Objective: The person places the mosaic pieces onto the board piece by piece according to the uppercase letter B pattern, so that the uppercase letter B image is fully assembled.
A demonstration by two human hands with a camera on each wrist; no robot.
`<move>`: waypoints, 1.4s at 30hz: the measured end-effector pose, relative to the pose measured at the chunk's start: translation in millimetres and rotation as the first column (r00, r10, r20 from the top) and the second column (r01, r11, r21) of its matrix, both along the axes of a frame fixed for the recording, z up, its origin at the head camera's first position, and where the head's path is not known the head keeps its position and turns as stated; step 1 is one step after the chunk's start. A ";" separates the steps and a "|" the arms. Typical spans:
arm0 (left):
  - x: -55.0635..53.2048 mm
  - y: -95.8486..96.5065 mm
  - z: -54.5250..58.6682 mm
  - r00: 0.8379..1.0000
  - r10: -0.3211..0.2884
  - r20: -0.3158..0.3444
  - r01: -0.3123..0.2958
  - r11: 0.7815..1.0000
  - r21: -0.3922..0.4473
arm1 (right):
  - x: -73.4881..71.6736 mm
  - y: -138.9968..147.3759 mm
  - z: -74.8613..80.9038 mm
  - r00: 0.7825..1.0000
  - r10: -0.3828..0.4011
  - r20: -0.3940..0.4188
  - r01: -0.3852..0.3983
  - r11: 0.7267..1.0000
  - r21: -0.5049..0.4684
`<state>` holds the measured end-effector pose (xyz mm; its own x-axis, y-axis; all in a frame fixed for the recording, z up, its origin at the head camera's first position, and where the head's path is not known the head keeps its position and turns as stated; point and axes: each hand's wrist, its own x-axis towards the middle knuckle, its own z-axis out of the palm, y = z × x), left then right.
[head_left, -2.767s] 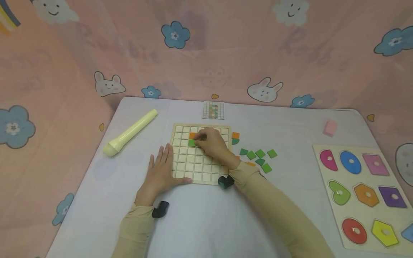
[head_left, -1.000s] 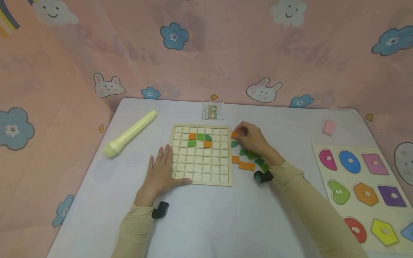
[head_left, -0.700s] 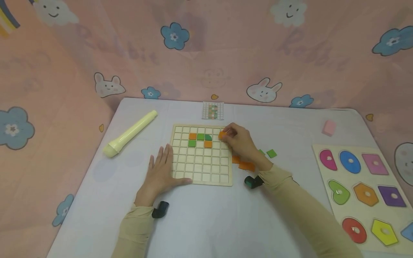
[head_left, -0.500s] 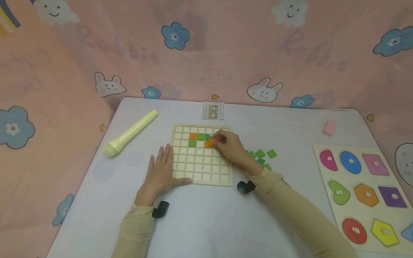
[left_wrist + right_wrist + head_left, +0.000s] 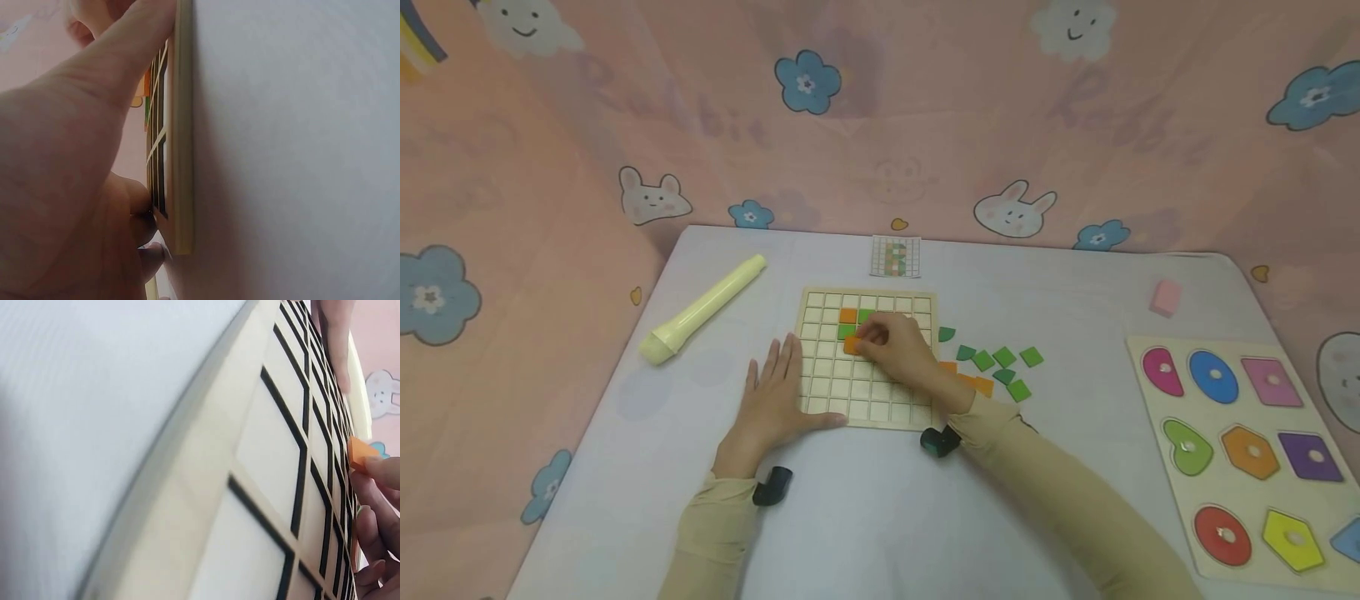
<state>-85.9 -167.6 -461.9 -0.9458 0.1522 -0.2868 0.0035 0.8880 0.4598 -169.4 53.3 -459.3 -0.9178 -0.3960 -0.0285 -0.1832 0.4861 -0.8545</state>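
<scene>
A pale wooden grid board (image 5: 865, 390) lies on the white table. My right hand (image 5: 898, 350) pinches an orange square tile (image 5: 851, 345) over a cell just below a green tile (image 5: 846, 332). In the right wrist view that orange tile (image 5: 361, 453) is tilted between thumb and fingers. Another orange tile (image 5: 847, 316) and a green tile (image 5: 865, 316) sit in the row above; my right hand hides the cells to their right. With fingers straight and spread, my left hand (image 5: 771, 404) rests against the board's left edge, its thumb along the near edge.
Loose green squares (image 5: 1004, 357), dark green quarter-rounds (image 5: 947, 333) and orange squares (image 5: 983, 386) lie right of the board. A pattern card (image 5: 896, 257) stands behind it. A yellow tube-like stick (image 5: 707, 308), a pink block (image 5: 1167, 297) and a shape puzzle (image 5: 1206, 454) are farther out.
My right hand took the orange tile from beside the board's upper right and carried it left across the board. Earlier, a quarter-round and another orange tile appeared on the board. My left hand stayed put.
</scene>
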 end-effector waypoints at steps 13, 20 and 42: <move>-0.4 1.2 -0.4 1.000 0.000 0.001 0.000 1.000 -0.011 | 1.6 -10.8 -0.7 0.999 -0.036 -0.009 0.037 0.998 0.060; -0.1 0.8 -1.3 1.000 -0.003 -0.006 0.003 1.000 -0.021 | 2.3 -10.7 -2.8 0.998 0.005 -0.068 0.001 0.996 0.087; -1.0 1.4 -2.0 1.000 0.003 -0.002 -0.003 1.000 -0.017 | -19.9 94.7 5.9 0.996 0.034 0.084 -0.051 0.976 0.213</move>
